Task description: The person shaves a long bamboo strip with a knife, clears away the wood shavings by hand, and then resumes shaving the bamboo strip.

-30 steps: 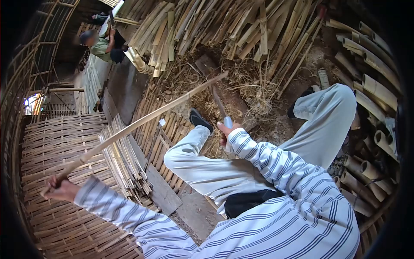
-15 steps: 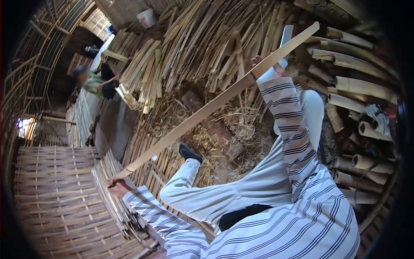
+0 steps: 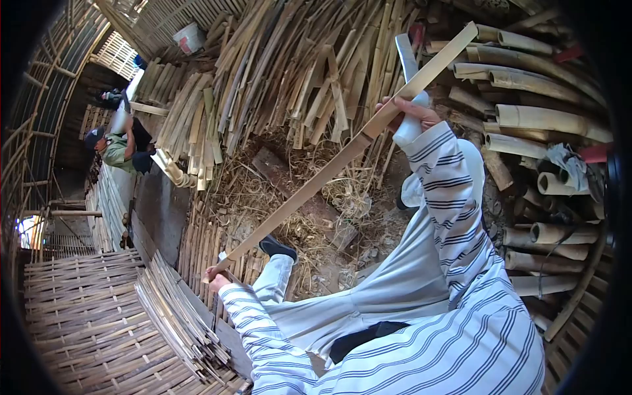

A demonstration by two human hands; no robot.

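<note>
A long, flat bamboo strip (image 3: pixel 309 187) slants across the view from lower left to upper right, above the shavings on the ground. My left hand (image 3: pixel 216 280) is closed on its lower end. Further up, my right hand (image 3: pixel 416 113) grips the strip together with a large knife. The knife's blade (image 3: pixel 406 56) points up behind the strip, and a pale, thick handle shows below my fingers. A dark band marks the strip a little below my right hand.
Split bamboo slats (image 3: pixel 276 72) lie heaped ahead. Halved bamboo culms (image 3: pixel 553 122) are stacked at right, and shavings (image 3: pixel 316 204) litter the ground. A woven bamboo mat (image 3: pixel 85 309) and thin strips (image 3: pixel 178 309) lie at lower left. Another person (image 3: pixel 118 148) sits at far left.
My left hand has moved right with the lower end of the strip. The strip now slants more steeply, and my right hand shows more fully around it and the knife.
</note>
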